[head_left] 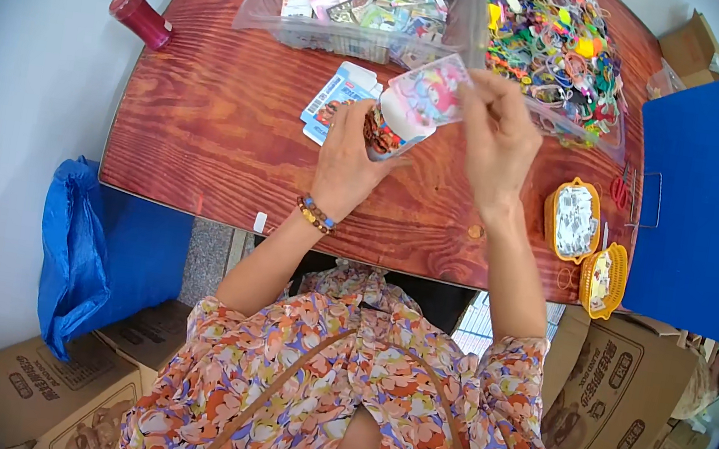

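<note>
A small printed box (388, 134), brown and blue with its white flap up, is gripped in my left hand (346, 156) above the wooden table. Between the fingertips of my right hand (500, 139) is a flat card (433, 90) with a pink cartoon picture. The card overlaps the box's white flap; whether its lower edge is inside the box I cannot tell. Just beyond my left hand lies a flattened light-blue carton (340, 98) on the tabletop.
At the back stand a clear bin (265, 16) of flat packets and another bin (618, 137) of colourful bands. Two yellow baskets (598, 212) with small white pieces and red scissors (619, 192) sit at the right. A red jar (142, 18) is at the left of the table (210, 112).
</note>
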Tool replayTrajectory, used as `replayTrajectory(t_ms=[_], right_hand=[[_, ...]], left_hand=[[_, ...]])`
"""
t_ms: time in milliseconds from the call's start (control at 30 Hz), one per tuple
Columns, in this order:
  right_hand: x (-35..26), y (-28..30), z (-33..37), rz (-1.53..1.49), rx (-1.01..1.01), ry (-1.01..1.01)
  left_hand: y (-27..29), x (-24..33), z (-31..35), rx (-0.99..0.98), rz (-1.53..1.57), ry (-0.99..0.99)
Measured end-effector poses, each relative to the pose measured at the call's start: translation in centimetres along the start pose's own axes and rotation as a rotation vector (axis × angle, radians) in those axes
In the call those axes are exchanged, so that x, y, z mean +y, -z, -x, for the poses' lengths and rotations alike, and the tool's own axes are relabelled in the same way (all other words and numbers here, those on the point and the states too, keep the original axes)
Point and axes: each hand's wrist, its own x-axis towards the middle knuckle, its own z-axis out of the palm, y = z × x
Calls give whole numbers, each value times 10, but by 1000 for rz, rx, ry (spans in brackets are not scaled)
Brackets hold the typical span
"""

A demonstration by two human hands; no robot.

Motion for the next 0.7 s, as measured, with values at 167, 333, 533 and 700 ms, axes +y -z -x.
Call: replayTrajectory(t_ms=[167,333,533,700], right_hand=[[4,13,23,331,-172,59],[-2,21,24,612,-223,376],[32,32,19,418,-137,306],[92,68,-63,468,-44,176]], left_hand=[[-5,11,3,-16,-38,7],[-14,12,1,12,-121,-78],[-5,8,-3,-42,-169,-64],[-9,-4,13,-198,-135,-42]])
